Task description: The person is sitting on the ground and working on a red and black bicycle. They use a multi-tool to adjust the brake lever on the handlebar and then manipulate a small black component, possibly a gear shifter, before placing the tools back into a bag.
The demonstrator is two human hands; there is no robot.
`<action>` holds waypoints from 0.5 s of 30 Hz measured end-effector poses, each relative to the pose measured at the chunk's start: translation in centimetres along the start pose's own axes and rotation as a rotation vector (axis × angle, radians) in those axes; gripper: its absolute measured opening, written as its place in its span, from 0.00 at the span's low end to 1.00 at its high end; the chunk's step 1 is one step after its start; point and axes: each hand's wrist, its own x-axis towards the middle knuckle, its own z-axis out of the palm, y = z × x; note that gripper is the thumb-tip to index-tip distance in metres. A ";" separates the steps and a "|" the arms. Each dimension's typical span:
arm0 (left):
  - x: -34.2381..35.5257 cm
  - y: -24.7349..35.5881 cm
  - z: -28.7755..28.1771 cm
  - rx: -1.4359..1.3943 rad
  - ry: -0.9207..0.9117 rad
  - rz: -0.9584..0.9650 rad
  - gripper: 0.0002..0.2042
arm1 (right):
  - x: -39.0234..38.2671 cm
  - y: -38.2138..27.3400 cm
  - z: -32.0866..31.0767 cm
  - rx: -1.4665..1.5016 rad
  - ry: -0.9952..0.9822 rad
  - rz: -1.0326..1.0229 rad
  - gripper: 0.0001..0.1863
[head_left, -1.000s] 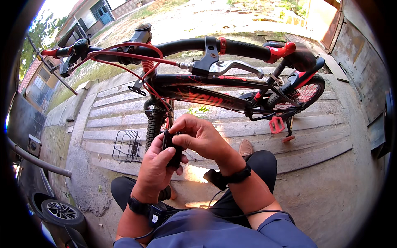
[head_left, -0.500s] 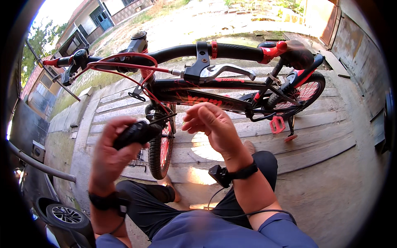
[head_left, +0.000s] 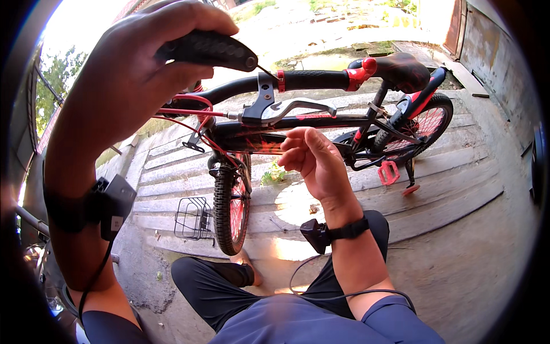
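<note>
My left hand (head_left: 137, 74) is raised high at the upper left, gripping a black folding multi-tool (head_left: 209, 53). A thin key extends from the tool toward the black brake-lever clamp (head_left: 263, 106) on the handlebar (head_left: 315, 79); whether it touches cannot be told. My right hand (head_left: 312, 163) hangs below the silver brake lever (head_left: 303, 104), its fingers loosely curled and apart with nothing visible in them. The black and red bicycle frame (head_left: 258, 144) stands behind both hands, with red cables looping near the stem.
The front wheel (head_left: 232, 209) is between my hands, and a black wire basket (head_left: 192, 218) lies on the slatted ground. A red pedal (head_left: 388, 172) and the rear wheel (head_left: 432, 126) are to the right. A weathered wall (head_left: 487, 60) rises at the right.
My hands have separated: the left lifted the tool from chest level to handlebar height, with a key now out. My right hand has let go of the tool.
</note>
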 end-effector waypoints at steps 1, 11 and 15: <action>0.8 -0.1 0.1 0.012 0.016 0.108 0.18 | 0.3 -0.2 0.1 0.009 -0.002 -0.013 0.22; 3.5 -1.1 0.4 -0.006 -0.078 0.175 0.17 | 4.5 -2.0 1.6 -0.008 -0.043 -0.034 0.25; 3.8 -1.4 0.1 -0.029 -0.131 0.160 0.17 | 5.6 -2.1 2.0 -0.040 -0.080 -0.056 0.24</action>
